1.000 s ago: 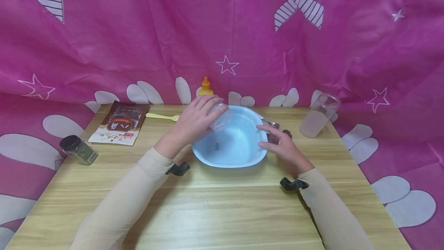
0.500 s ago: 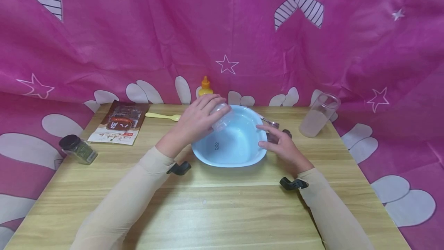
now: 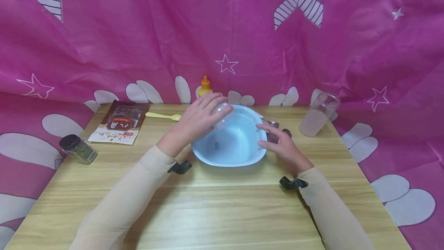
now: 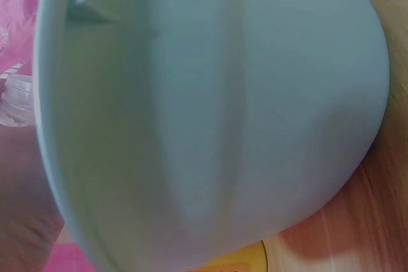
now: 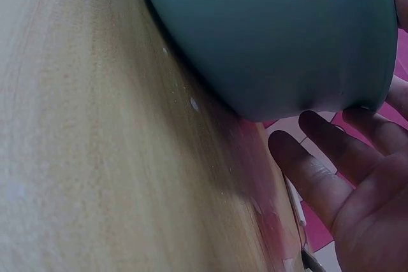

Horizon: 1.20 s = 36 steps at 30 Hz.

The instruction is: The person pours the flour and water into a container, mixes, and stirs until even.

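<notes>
My left hand (image 3: 199, 117) grips a clear plastic container (image 3: 224, 118) tilted over the far left side of a light-blue plastic basin (image 3: 230, 164). What kind of container it is I cannot tell, since the fingers cover much of it. In the left wrist view, the outside of the basin (image 4: 299, 93) fills the picture. On the right, my other hand (image 3: 282, 146) holds the basin's rim. Its thumb and forefinger reach over the edge, and the right wrist view shows the other fingers (image 5: 312, 176) spread against the outer wall from below.
Behind the basin stands a yellow squeeze bottle (image 3: 205, 88). At left lie a yellow spoon (image 3: 163, 116), a brown-and-white packet (image 3: 119, 122) and a tipped black-lidded jar (image 3: 79, 149). A metal spoon (image 3: 272, 123) and a tall clear tumbler of cloudy liquid (image 3: 317, 117) are at right.
My left hand and the clear container have edged slightly right and upward in the head view. The right hand and the basin stay in place.
</notes>
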### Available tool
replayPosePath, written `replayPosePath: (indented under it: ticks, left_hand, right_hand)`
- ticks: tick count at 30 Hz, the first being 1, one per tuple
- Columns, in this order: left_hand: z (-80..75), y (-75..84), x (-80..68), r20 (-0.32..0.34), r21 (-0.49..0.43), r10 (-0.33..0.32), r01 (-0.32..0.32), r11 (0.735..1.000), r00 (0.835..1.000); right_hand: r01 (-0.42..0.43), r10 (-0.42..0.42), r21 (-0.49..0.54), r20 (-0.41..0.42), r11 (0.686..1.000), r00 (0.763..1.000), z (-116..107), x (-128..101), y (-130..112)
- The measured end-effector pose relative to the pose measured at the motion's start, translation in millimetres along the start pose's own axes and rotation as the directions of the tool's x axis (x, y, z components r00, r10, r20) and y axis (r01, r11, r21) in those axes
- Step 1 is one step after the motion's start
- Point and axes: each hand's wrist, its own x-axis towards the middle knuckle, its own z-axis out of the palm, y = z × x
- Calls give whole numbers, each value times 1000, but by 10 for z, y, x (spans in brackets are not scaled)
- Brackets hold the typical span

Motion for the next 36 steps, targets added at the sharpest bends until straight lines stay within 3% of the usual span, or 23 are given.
replayPosePath:
  ticks: [8, 22, 36]
  left_hand:
    - [16, -7, 5, -17, 20, 8, -8, 1000, 1000]
    - [14, 13, -13, 24, 49, 23, -24, 998, 999]
    - [29, 6, -29, 7, 42, 61, -61, 997, 998]
  right_hand:
    - [2, -2, -4, 0, 1000, 1000, -4, -1, -25]
    - [-9, 9, 12, 4, 1000, 1000, 1, -10, -49]
    - [-3, 3, 6, 12, 1000, 1000, -13, -10, -30]
